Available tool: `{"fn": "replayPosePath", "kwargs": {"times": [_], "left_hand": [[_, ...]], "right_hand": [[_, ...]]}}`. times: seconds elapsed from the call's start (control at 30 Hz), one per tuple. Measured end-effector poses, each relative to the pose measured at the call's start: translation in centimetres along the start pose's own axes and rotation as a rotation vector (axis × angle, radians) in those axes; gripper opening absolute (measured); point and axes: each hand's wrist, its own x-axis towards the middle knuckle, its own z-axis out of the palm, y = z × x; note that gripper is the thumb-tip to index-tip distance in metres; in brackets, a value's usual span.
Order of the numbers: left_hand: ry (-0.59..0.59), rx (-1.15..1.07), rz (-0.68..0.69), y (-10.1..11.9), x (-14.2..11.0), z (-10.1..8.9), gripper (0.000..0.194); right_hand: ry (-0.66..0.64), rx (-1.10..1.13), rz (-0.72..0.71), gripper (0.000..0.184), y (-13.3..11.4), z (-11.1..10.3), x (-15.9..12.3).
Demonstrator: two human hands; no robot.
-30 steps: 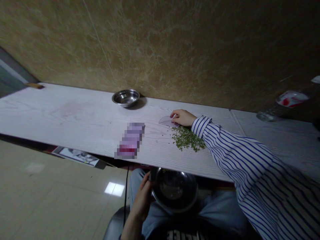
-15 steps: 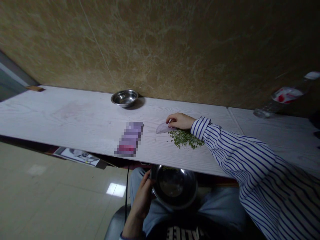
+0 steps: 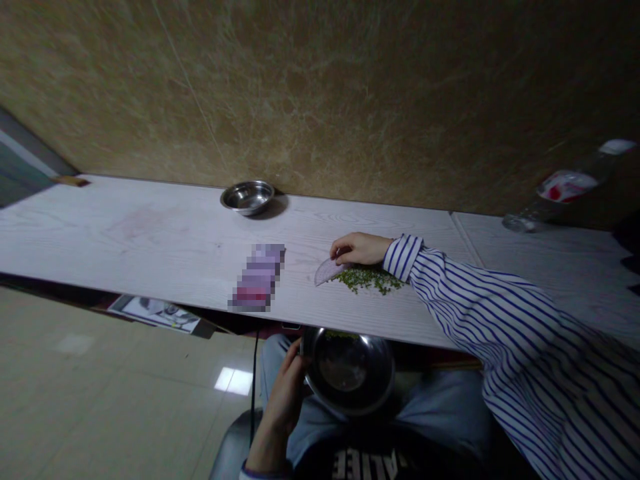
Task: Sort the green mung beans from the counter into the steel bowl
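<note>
My right hand (image 3: 361,248) pinches a clear half-round plastic protractor (image 3: 327,271) by its upper edge, tilted on the tabletop. Its curved rim meets a pile of small green bits (image 3: 373,280), which look like seeds or pods; part of the pile lies beneath my wrist and striped cuff. Below the table's front edge, my left hand (image 3: 290,380) grips the left rim of a large steel bowl (image 3: 350,377) over my lap. Some green bits show inside the bowl near its far side.
A smaller steel bowl (image 3: 248,198) stands by the wall on the white wooden table (image 3: 165,253). A pixelated purple item (image 3: 259,277) lies left of the pile. At the right, a clear bottle (image 3: 565,187) has a red-and-white label. Papers (image 3: 155,312) show under the table edge.
My right hand has drawn the protractor slightly toward the front edge, and the near-left side of the green pile is more gathered. My left hand and the large bowl have hardly moved.
</note>
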Motion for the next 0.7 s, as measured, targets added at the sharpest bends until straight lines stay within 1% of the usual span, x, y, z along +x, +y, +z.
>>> {"fn": "replayPosePath", "kwargs": {"times": [0.17,0.4,0.53,0.7], "left_hand": [[-0.013,0.009,0.013,-0.1,0.1,-0.1,0.063],[-0.009,-0.011,0.016,-0.3,0.0,0.0,0.064],[0.0,-0.015,0.005,-0.1,-0.3,0.3,0.065],[0.028,-0.01,0.03,0.0,-0.7,0.8,0.062]], "right_hand": [[-0.068,0.015,-0.061,0.014,0.1,-0.1,-0.4],[-0.127,0.007,-0.07,0.015,-0.2,-0.4,-1.1],[-0.147,0.012,-0.089,0.012,-0.4,-0.4,-1.7],[-0.143,0.022,-0.099,0.012,-1.0,-0.5,-2.6]]}}
